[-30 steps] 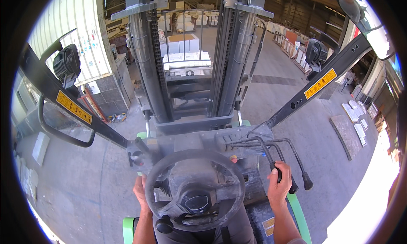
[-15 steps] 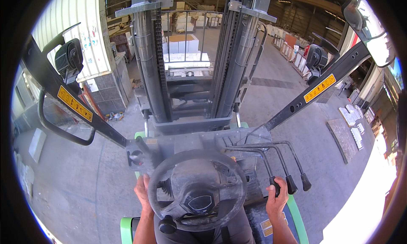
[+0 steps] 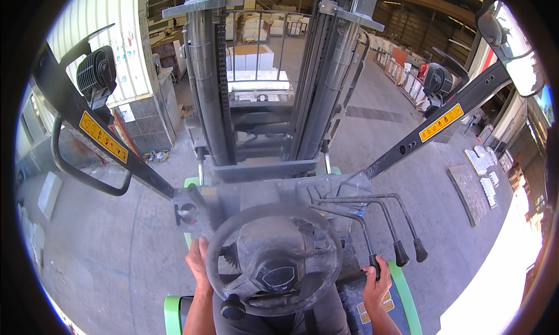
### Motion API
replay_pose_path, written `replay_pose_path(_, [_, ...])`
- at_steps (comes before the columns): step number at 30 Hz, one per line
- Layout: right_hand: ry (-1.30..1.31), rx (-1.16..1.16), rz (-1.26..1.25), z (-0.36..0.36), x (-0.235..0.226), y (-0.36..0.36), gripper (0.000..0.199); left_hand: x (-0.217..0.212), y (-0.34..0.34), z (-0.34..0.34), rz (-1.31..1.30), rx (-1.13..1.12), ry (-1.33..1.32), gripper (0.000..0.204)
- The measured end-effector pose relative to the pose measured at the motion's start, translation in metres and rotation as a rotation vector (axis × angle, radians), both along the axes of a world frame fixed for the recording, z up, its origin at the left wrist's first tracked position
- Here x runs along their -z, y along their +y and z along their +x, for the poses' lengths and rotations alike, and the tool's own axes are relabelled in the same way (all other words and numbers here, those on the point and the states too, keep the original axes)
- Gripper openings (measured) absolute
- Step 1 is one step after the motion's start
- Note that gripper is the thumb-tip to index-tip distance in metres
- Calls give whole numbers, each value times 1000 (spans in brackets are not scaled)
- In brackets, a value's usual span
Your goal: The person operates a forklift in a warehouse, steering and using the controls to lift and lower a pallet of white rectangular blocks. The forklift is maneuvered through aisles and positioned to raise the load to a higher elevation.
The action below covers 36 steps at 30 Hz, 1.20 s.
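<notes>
Forklift cab, operator's view. Steering wheel [image 3: 273, 259]: gripped at nine o'clock by left hand [image 3: 198, 264]. Innermost hydraulic lever [image 3: 372, 264], at three o'clock of the wheel: knob closed on by right hand [image 3: 377, 284], moved down since earlier. Mast [image 3: 268, 79]: at twelve o'clock; view shifted slightly.

Forearms cut off at lower edge; steering wheel [image 3: 273, 259] hides left hand [image 3: 198, 265] fingers.

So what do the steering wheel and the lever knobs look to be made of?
Steering wheel: likely hard black plastic or rubber, matt, greyed with dust. Lever knobs: smooth black plastic by their slight sheen, on thin bent metal rods. Right hand grips the nearest one.
</notes>
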State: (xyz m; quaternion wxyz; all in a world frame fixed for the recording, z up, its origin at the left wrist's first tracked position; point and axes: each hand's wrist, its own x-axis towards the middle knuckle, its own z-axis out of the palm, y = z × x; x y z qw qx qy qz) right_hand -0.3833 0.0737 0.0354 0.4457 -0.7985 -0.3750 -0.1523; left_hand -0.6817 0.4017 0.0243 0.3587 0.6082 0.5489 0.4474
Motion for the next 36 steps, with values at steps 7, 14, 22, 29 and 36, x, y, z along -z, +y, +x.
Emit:
replay_pose_path(7, [127,25,45,-1,-19,10,30,-5,-4,3,35,38,-39,47])
replay_pose_path(14, [-238,17,63,0,-77,30,30,-3,-1,5,36,39,-55,47])
replay_pose_path(22, [67,-561,94,-79,-83,70,25,8,1,5,43,29,-75,46])
replay_pose_path(29, [61,-665,82,-113,-75,84,28,4,-1,5,16,29,-46,47])
replay_pose_path(36, [125,-736,147,-132,-77,81,29,4,-2,2,23,28,-107,47])
